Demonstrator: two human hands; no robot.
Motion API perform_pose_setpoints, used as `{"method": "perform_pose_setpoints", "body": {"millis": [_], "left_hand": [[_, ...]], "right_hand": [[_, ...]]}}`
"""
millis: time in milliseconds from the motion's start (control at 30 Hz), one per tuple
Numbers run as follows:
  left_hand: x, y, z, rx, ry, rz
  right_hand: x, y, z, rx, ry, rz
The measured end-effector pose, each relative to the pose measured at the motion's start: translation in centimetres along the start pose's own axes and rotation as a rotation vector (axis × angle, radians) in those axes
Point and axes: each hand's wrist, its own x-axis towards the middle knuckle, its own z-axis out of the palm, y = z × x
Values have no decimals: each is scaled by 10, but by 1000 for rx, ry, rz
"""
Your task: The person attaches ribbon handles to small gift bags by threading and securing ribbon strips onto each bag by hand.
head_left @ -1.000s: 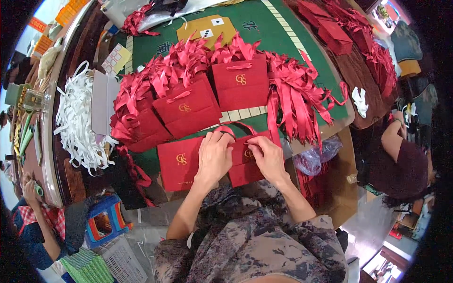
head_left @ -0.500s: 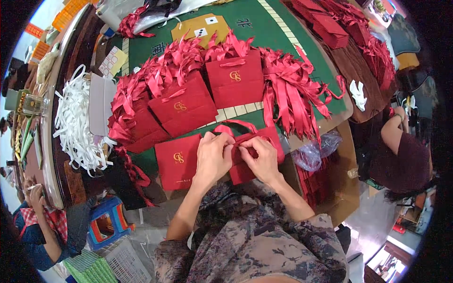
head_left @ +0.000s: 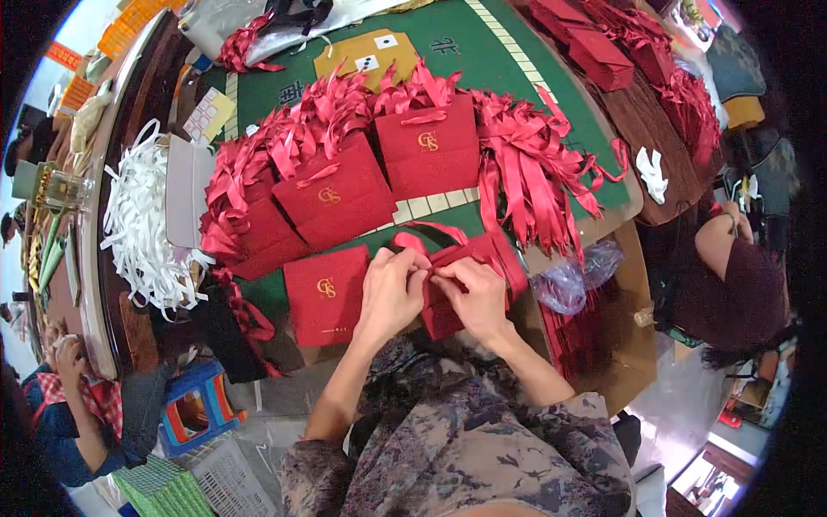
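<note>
Right hand (head_left: 474, 297) is closing toward left hand (head_left: 390, 289); bag (head_left: 441, 320) is tilting at table's (head_left: 487, 76) near edge. Fingers are pinching bag narrowly, exact spot hidden; work's apparently centring there.

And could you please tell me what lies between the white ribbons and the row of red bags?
A pale panel and some pink ribbons lie between the white ribbons and red bags in the head view.

Gold logo (head_left: 329, 196) on red bags (head_left: 427, 164); blk chars (head_left: 443, 45) on grn mat (head_left: 482, 69).
</note>
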Motion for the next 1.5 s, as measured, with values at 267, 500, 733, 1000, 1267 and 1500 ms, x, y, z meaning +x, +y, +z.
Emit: {"method": "perform_pose_setpoints", "body": {"millis": [267,500,733,1000,1267,1500], "left_hand": [[-2,-1,8,-53,-61,38],[-9,9,10,9,-3,152],[-18,6,19,39,174,340],[-17,12,21,70,218,381],[-9,10,20,52,233,276],[-6,-6,14,26,150,148]], "right_hand": [[25,1,-29,-44,-151,-30],[50,24,-50,-45,-546,-136],[85,30,-58,133,-947,12],[87,39,-46,141,-975,72],[75,57,-22,340,-730,347],[86,70,-16,413,-475,395]]}}
